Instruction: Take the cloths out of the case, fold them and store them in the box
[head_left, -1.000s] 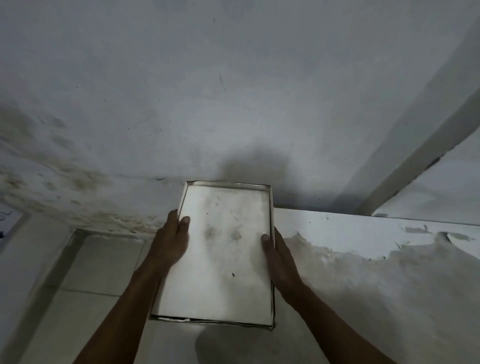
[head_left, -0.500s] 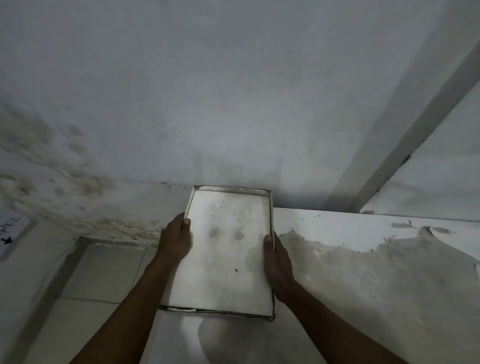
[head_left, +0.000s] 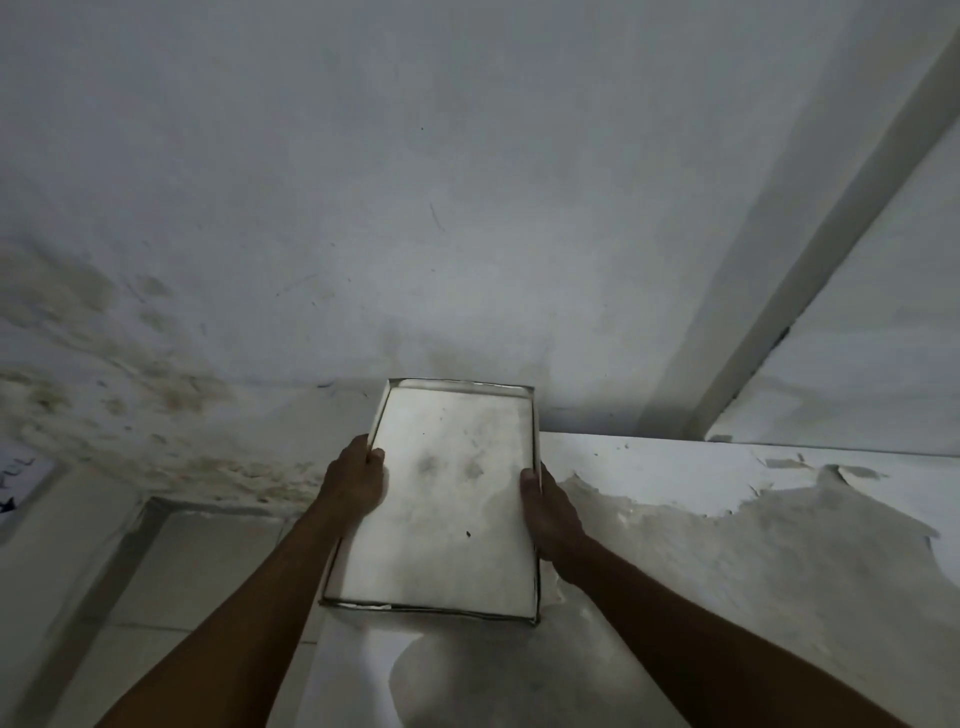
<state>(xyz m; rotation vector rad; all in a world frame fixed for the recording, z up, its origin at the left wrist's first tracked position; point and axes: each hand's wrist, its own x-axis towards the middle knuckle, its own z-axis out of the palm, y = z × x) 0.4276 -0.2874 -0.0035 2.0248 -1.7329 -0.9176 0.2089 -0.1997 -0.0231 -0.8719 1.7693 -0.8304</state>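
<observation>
A flat white box (head_left: 447, 499) with a smudged face and taped edges is raised overhead, its far end level with the top of a tall white cabinet (head_left: 727, 545). My left hand (head_left: 353, 483) grips the box's left edge, thumb on the face. My right hand (head_left: 550, 512) grips the right edge the same way. No cloths or case are in view.
The cabinet's front has peeling paint. A stained ceiling (head_left: 415, 208) hangs close above, with a white beam (head_left: 810, 260) running diagonally on the right. At the lower left are pale wall tiles (head_left: 171, 582) and a paper sign (head_left: 15, 483) at the frame's edge.
The box has moved a little up and away between my hands, toward the cabinet top. Both grips stay the same.
</observation>
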